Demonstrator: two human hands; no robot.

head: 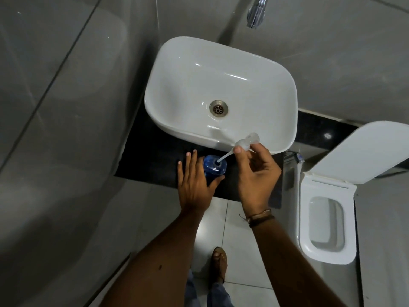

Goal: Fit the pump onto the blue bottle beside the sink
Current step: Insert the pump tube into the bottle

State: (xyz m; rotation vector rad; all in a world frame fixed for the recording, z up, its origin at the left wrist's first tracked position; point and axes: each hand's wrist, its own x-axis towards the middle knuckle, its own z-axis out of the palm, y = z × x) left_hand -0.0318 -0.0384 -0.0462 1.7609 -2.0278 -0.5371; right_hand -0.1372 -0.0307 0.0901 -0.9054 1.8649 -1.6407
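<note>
Grey glossy tiles cover the walls of this small bathroom, and paler tiles run across the floor. One white basin sits on a black speckled counter, with a single chrome tap jutting from the wall beyond it. Right of the basin stands one toilet, its lid raised.

One blue bottle stands upright on the counter just in front of the basin's near rim. The left hand cups it, fingers spread and straight on the far side, thumb against the near side, a loose hold rather than a clench. The right hand pinches the one clear pump at its collar between thumb and forefinger. The pump lies slanted, its head up toward the basin rim, its long tube running down-left, tip just entering the bottle's open neck.
</note>
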